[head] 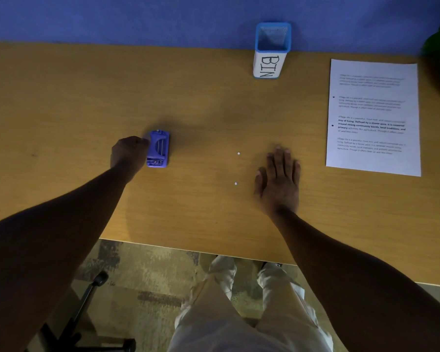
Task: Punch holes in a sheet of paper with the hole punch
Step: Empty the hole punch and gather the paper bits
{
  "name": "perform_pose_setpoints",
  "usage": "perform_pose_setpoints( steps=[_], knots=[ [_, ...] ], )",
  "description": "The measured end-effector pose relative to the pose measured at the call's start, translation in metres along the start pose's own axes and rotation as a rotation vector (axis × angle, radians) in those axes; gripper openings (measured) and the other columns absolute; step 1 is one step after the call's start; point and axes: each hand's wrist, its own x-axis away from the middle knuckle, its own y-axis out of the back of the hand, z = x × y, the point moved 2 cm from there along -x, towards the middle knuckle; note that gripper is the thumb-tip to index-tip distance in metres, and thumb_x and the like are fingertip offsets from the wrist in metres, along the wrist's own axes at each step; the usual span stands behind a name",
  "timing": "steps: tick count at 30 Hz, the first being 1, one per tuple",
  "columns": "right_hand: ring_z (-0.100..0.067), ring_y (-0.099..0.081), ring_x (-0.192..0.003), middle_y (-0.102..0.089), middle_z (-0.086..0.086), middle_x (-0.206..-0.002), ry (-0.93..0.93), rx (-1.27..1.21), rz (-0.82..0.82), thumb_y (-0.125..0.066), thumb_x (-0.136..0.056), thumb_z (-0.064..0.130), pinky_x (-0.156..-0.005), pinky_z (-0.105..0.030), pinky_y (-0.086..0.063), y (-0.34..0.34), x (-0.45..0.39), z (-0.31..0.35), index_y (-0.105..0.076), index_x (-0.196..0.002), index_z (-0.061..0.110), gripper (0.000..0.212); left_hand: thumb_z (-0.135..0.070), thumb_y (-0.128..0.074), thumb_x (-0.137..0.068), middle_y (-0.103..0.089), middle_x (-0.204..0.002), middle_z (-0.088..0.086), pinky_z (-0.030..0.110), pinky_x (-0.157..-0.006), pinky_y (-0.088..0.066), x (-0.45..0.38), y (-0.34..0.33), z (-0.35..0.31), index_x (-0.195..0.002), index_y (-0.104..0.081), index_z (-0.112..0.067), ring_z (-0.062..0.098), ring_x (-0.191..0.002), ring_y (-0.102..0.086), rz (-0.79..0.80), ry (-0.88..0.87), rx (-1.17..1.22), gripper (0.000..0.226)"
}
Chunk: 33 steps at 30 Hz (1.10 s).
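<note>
Seeing the left hand [128, 154] curled against the left edge of the small purple plastic hole punch [158, 149], which sits on the wooden desk [61, 97]. Fingers are hidden behind the hand, so I can't tell if it actually grips the punch or just touches it. Right hand [280, 177] lies flat, fingers spread, palm down, holding nothing. Two tiny white paper dots [238, 153] lie between the hands. The white printed paper sheet [374, 118] lies well apart at far right, two holes along its left margin. Blue mesh cup labelled BIN [271, 50] stands at the back edge.
</note>
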Motion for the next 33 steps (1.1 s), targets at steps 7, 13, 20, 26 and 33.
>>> perform_pose_setpoints(
  steps=[7,13,20,26,33],
  knots=[
    [-0.028,-0.001,-0.151,-0.01,-0.01,-0.163,0.002,-0.004,0.003,-0.024,-0.1,0.044,-0.121,-0.05,-0.008,-0.002,0.0,-0.002,-0.027,-0.151,0.011,0.06,-0.05,-0.044,-0.095,-0.059,-0.073,0.008,0.032,-0.067,-0.038,0.001,-0.004,0.011,-0.066,-0.056,-0.017,0.027,-0.072,-0.053,-0.025,0.006,0.094,0.045],
    [-0.029,-0.004,-0.151,-0.013,-0.01,-0.162,0.007,-0.033,-0.016,-0.028,-0.099,0.043,-0.121,-0.05,-0.01,-0.003,0.0,-0.002,-0.032,-0.149,0.01,0.06,-0.046,-0.038,-0.096,-0.066,-0.095,0.018,0.032,-0.07,-0.034,-0.007,-0.003,0.012,-0.087,-0.065,-0.011,0.036,-0.09,-0.06,0.005,0.012,-0.03,0.045],
    [-0.031,-0.033,-0.14,-0.042,-0.011,-0.149,0.007,-0.11,-0.137,-0.044,-0.095,0.04,-0.113,-0.047,-0.028,0.0,-0.002,-0.001,-0.056,-0.131,0.008,0.049,-0.047,-0.058,-0.088,-0.066,-0.11,0.0,0.026,-0.074,-0.042,0.011,0.003,0.004,-0.109,-0.067,-0.022,0.009,-0.092,-0.057,-0.298,-0.094,0.214,0.033],
    [-0.032,-0.05,-0.106,-0.057,-0.006,-0.12,0.051,-0.268,-0.187,-0.058,-0.085,0.03,-0.08,-0.042,-0.048,0.005,-0.02,0.016,-0.07,-0.107,0.012,0.03,-0.033,-0.062,-0.089,-0.065,-0.106,0.001,0.02,-0.067,-0.038,0.027,-0.013,-0.038,-0.1,-0.067,-0.023,0.011,-0.086,-0.059,-0.295,-0.292,0.239,0.015],
    [-0.027,-0.053,-0.098,-0.061,-0.002,-0.106,0.022,-0.462,-0.076,-0.068,-0.079,0.02,-0.075,-0.037,-0.052,0.007,-0.047,0.036,-0.075,-0.09,0.016,0.014,-0.032,-0.068,-0.087,-0.068,-0.088,-0.012,0.026,-0.068,-0.049,0.044,-0.046,-0.063,-0.092,-0.069,-0.025,0.004,-0.066,-0.057,-0.055,-0.348,0.288,0.008]
  ],
)
